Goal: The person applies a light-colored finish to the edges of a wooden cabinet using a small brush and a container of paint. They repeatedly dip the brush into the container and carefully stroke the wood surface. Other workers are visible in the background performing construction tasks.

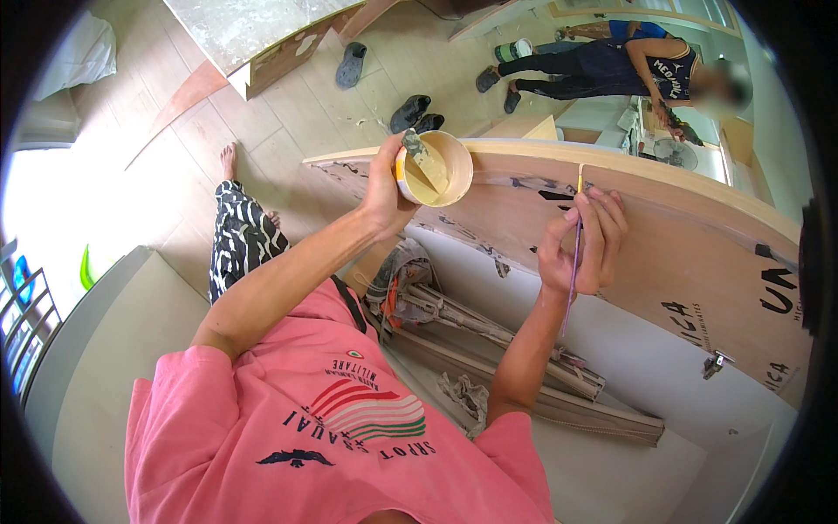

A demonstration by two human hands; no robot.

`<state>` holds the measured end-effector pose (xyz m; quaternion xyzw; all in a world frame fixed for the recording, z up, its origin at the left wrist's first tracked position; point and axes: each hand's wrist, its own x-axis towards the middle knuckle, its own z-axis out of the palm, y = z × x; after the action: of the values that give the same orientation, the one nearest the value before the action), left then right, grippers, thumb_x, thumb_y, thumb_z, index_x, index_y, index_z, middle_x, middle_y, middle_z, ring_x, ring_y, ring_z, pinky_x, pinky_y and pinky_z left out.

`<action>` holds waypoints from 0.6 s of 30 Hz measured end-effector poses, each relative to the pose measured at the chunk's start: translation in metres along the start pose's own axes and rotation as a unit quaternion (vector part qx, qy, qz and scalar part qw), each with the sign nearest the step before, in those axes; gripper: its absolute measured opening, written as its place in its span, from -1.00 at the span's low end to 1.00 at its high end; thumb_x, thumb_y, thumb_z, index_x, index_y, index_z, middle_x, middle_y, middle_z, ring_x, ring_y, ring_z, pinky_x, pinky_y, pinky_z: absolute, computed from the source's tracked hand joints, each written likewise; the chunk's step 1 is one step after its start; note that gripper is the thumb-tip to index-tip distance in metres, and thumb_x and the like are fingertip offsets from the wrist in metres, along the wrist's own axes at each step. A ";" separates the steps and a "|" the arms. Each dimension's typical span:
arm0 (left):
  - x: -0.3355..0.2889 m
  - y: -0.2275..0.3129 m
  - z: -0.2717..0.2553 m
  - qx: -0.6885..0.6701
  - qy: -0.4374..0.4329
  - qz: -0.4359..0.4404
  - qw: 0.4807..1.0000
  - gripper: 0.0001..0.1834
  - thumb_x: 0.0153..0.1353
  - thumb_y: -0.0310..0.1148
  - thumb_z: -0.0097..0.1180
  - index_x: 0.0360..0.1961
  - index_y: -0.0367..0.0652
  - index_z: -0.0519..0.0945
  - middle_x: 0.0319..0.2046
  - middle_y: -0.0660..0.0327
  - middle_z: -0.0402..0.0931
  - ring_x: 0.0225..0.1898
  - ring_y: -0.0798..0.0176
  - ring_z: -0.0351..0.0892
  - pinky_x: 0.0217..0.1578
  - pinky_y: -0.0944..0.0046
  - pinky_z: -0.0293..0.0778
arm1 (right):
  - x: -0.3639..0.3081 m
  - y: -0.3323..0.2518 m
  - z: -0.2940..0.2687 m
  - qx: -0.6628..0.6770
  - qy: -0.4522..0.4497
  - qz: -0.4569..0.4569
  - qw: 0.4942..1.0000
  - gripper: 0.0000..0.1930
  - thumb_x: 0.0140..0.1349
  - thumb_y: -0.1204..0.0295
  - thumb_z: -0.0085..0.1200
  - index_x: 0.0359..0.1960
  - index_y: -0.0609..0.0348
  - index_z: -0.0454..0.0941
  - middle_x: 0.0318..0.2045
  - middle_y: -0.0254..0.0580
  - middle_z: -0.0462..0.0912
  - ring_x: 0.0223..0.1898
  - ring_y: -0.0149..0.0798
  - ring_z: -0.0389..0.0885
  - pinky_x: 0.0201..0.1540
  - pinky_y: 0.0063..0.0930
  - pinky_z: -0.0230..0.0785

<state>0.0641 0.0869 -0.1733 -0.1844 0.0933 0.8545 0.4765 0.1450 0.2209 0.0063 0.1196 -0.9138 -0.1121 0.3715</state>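
My left hand is wrapped round a tub tipped toward me, with pale yellow paint or filler inside. A flat, smeared tool leans in the tub; its exact kind is unclear. In my right hand, fingers pinch a thin paintbrush with a purple handle. The brush's tip points up at the pale wooden edge of a cabinet door; I cannot tell whether it touches. The door's brown face bears dark printed marks and a metal hinge.
Below the door, a white-walled recess holds long beige strips and a crumpled grey cloth. Dark clogs lie on the tiled floor. A stone-topped counter stands far left. Another person in dark clothes stands beyond the door, near a bucket.
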 end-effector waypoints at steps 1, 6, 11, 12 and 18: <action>0.000 0.000 -0.001 -0.001 -0.004 0.001 1.000 -0.55 0.33 0.15 -0.10 -0.03 0.10 0.55 -0.06 0.41 0.55 0.03 0.39 0.52 0.00 0.26 0.43 | 0.000 0.000 0.000 -0.003 -0.008 -0.001 1.000 -0.78 0.06 0.73 0.09 -0.24 0.35 0.64 -0.29 -0.03 0.66 -0.17 -0.02 0.68 0.07 0.06 0.53; 0.002 -0.001 -0.003 0.001 0.002 0.002 1.000 -0.56 0.32 0.16 -0.09 -0.04 0.11 0.56 -0.07 0.41 0.55 0.00 0.39 0.52 -0.02 0.27 0.43 | 0.000 -0.002 0.002 -0.014 -0.036 -0.006 0.999 -0.79 0.06 0.72 0.10 -0.24 0.34 0.65 -0.28 -0.05 0.66 -0.17 -0.01 0.68 0.11 0.08 0.50; -0.001 0.000 0.001 0.009 0.008 -0.001 1.000 -0.56 0.32 0.16 -0.09 -0.04 0.12 0.56 -0.07 0.42 0.55 0.00 0.40 0.51 -0.01 0.27 0.42 | -0.005 -0.003 0.004 -0.006 -0.025 -0.001 1.000 -0.77 0.04 0.71 0.11 -0.23 0.30 0.66 -0.30 -0.10 0.66 -0.14 -0.04 0.68 0.16 0.06 0.45; -0.002 0.000 0.002 0.008 0.008 0.002 1.000 -0.55 0.32 0.16 -0.09 -0.04 0.12 0.56 -0.07 0.42 0.55 0.00 0.40 0.51 -0.01 0.27 0.42 | -0.006 -0.003 0.005 0.001 -0.015 0.002 1.000 -0.76 0.04 0.71 0.12 -0.23 0.29 0.66 -0.31 -0.13 0.66 -0.14 -0.06 0.67 0.17 0.05 0.43; -0.001 0.000 0.001 0.003 0.010 -0.003 1.000 -0.56 0.32 0.17 -0.09 -0.05 0.13 0.57 -0.08 0.43 0.55 0.00 0.42 0.50 -0.01 0.29 0.40 | -0.007 -0.004 0.005 -0.009 -0.012 0.004 1.000 -0.79 0.08 0.70 0.11 -0.23 0.33 0.65 -0.29 -0.07 0.67 -0.11 -0.01 0.67 0.16 0.12 0.46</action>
<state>0.0647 0.0862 -0.1720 -0.1923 0.0999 0.8509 0.4786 0.1467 0.2197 -0.0025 0.1115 -0.9175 -0.1203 0.3623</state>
